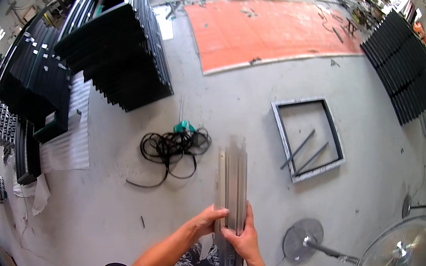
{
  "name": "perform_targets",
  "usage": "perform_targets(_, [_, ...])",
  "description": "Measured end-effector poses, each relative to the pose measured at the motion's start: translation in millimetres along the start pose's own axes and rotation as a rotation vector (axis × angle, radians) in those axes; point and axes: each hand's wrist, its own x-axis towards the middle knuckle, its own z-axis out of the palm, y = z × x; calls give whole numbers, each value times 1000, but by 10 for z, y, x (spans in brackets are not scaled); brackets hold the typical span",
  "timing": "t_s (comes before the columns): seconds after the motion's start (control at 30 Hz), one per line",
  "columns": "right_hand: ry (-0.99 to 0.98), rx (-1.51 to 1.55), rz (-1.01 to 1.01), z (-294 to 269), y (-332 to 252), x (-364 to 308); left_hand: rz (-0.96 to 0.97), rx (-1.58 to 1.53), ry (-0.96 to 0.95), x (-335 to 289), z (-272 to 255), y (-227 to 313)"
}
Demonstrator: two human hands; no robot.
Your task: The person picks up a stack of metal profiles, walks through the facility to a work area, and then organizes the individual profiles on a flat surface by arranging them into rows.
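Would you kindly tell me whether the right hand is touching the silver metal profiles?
Touching: the head view shows the right hand against the right side of the silver metal profiles, its thumb lying across them.

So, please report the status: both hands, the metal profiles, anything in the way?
Left hand and right hand gripping metal profiles. Profiles held lengthwise, pointing ahead. On floor: tangled black strip ahead-left, rectangular frame ahead-right.
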Motion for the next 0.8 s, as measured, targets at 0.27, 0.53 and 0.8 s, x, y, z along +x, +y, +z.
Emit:
perform_targets(0.27, [-138, 77, -133, -1000, -484, 1470, -19, -20, 120, 1475, 393, 658])
perform_targets(0.53, [-368, -39, -42, -1422, -1748, 3098, 189, -110, 130, 2491, 917, 1918])
perform_targets(0.8, [-556, -164, -185, -922, -2280, 5108, 381, -153, 123, 3242, 500, 3554])
